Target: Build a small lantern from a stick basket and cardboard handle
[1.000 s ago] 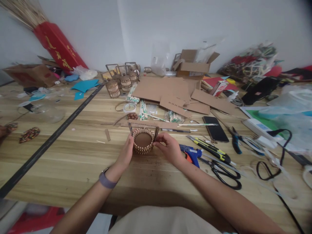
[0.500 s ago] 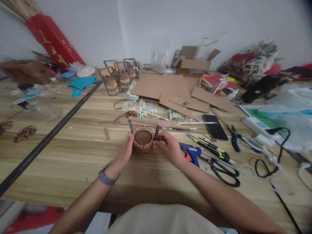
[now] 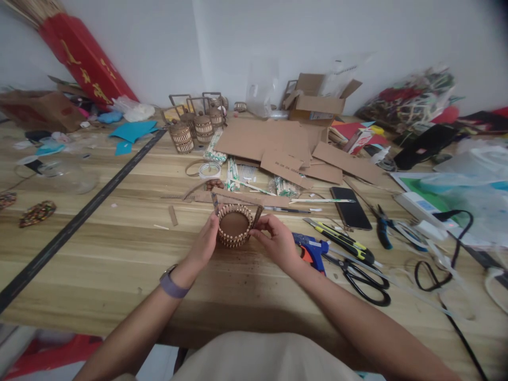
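A small round basket (image 3: 235, 241) of short light and dark sticks, with a brown disc (image 3: 235, 224) inside, stands upright on the table in front of me. A thin brown handle (image 3: 258, 214) rises from its two sides. My left hand (image 3: 205, 239) presses its fingers against the basket's left side, near the handle's foot. On the opposite side, my right hand (image 3: 277, 239) pinches the handle's right foot against the basket wall. Just right of that hand lies a blue glue gun (image 3: 311, 250), partly hidden by my forearm.
Right of the glue gun lie a yellow-black utility knife (image 3: 345, 241), black scissors (image 3: 367, 283), pliers (image 3: 382, 227) and a phone (image 3: 351, 208). Cardboard sheets (image 3: 264, 140) are stacked behind the basket. Several finished lidded baskets (image 3: 182, 138) stand at the back left. A black strip (image 3: 91, 203) crosses the table's left.
The view has shifted slightly. The handle leans a little differently over the basket; both hands keep their places on its sides.
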### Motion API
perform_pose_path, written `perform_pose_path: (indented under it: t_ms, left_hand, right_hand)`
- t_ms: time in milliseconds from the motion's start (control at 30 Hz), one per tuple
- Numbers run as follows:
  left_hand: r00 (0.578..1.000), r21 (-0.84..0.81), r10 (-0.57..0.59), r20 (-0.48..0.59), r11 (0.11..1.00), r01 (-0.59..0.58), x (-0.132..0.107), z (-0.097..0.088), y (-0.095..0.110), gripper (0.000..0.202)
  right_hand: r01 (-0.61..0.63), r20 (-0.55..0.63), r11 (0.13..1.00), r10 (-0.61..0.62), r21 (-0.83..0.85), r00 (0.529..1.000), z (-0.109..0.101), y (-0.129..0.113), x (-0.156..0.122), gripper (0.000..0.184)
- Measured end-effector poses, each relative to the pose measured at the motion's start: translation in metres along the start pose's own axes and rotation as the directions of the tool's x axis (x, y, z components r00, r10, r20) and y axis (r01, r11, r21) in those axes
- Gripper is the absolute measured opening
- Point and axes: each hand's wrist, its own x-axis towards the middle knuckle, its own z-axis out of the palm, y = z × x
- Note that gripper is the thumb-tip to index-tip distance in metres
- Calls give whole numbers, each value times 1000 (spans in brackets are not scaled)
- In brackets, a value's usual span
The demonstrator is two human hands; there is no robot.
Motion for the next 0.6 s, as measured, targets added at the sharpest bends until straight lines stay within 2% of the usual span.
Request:
perform_pose_path:
  t_ms: [100,233,300,367,433,467,533,600]
  left_hand:
    - [995,7,5,-98,1000,-4,-1,1,4,81]
    - [991,60,21,-136,998,-13,-4,3,11,81]
    - [975,84,54,-218,996,-37,-8,4,12,77]
    - [924,142,139,-357,985,-94,-13,5,13,68]
    - [819,271,299,-490,945,-183,-21,6,17,54]
    - [761,357,396,-514,905,-230,-25,6,20,45]
    - [680,527,569,-463,793,-305,-33,8,30,28]
    - [660,650,679,-321,664,-368,-38,11,41,16]
  right_hand:
    - [24,-2,1000,-24,-8,1000,-1,1,0,11]
    - [46,-14,999,-46,-20,999,-1,2,-1,13]
    - [41,-12,999,-42,-27,999,-1,2,-1,13]
    - [32,-9,999,-32,-20,999,-1,2,-1,13]
    - [24,-8,1000,-23,2,1000,-1,2,-1,12]
    - [19,-8,1000,-19,13,1000,0,2,-1,12]
    - [8,-5,1000,-8,26,1000,0,3,-1,12]
    - [-2,-2,1000,2,21,1000,0,3,0,11]
